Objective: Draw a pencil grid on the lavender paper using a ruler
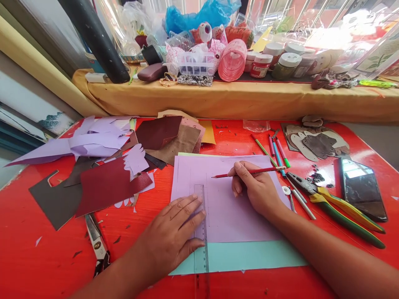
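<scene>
My left hand [176,228] lies flat with its fingers stretched over a clear ruler [201,257], pressing it onto a purple sheet [243,216]. The ruler stands lengthwise, its near end reaching past the paper onto the table. Thin pencil lines run along the ruler's right side and across the upper part of the sheet. Above the paper, my right hand [252,185] grips a red pencil [240,172] between thumb and fingers. The pencil's tip points left, a little above and right of the ruler's far end. Under the purple sheet, a mint-green sheet [249,253] shows along the near side.
Leather pieces [109,182] and purple paper scraps [96,139] cover the left side, with scissors [96,243] below. Pliers [336,207], a phone [361,189], markers [277,151] and leather cutouts [318,141] lie at right. Jars [286,64] line the ledge behind the red table [43,265].
</scene>
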A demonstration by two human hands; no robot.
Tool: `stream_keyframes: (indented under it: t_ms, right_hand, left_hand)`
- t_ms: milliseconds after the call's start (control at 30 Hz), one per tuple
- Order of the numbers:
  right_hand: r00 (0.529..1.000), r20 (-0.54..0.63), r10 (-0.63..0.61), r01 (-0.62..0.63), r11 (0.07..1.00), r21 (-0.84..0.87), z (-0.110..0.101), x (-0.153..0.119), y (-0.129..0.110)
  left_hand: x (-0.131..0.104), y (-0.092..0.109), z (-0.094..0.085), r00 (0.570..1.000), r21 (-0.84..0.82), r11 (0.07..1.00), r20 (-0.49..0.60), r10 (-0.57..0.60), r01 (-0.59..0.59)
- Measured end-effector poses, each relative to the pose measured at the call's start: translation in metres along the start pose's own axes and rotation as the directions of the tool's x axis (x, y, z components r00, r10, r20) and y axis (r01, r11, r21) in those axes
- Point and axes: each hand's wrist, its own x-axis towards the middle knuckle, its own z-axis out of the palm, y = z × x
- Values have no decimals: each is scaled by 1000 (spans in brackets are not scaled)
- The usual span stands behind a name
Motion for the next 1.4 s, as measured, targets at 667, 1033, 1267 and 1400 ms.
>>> stream_keyframes:
  t_ms: [667, 1033, 1267, 1400]
  right_hand:
    - [1000, 18, 6, -5, 997, -75, 1, 0, -2]
    - [1000, 21, 19, -17, 996, -91, 1, 0, -4]
    - [1000, 20, 7, -5, 995, -104, 1, 0, -5]
    - [1000, 22, 4, -1, 993, -115, 2, 0, -5]
  left_hand:
    - [-2, -2, 4, 993, 25, 999, 109, -39, 37]
    - [-4, -2, 4, 990, 43, 997, 127, -62, 56]
    - [0, -2, 0, 993, 62, 997, 110, -50, 43]
    - [2, -2, -1, 995, 72, 997, 89, -44, 38]
